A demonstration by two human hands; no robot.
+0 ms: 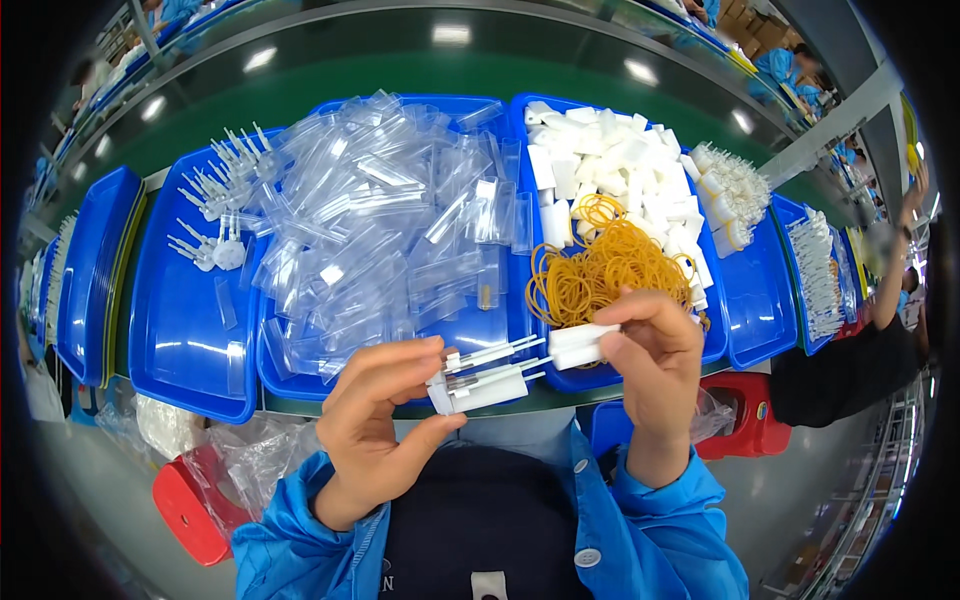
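My left hand (372, 425) is closed around the base of a white plastic part with several thin prongs (492, 388), between thumb and fingers. The prongs point right. In my right hand (660, 355), thumb and fingers pinch a white foam block (578, 347) that looks slit lengthwise. Its left end is at the tips of the prongs; whether they touch or go in, I cannot tell. Just beyond my right hand lies a heap of yellow rubber bands (615, 268). White foam blocks (625, 165) are piled behind the bands.
Clear plastic sleeves (375, 230) fill the middle blue tray (440, 345). In the left blue tray (180, 330) lie several pronged white parts (222, 250). Banded bundles of white parts (735, 195) sit at the right. Red stools (195, 510) stand below, and another person's arm (890, 265) shows far right.
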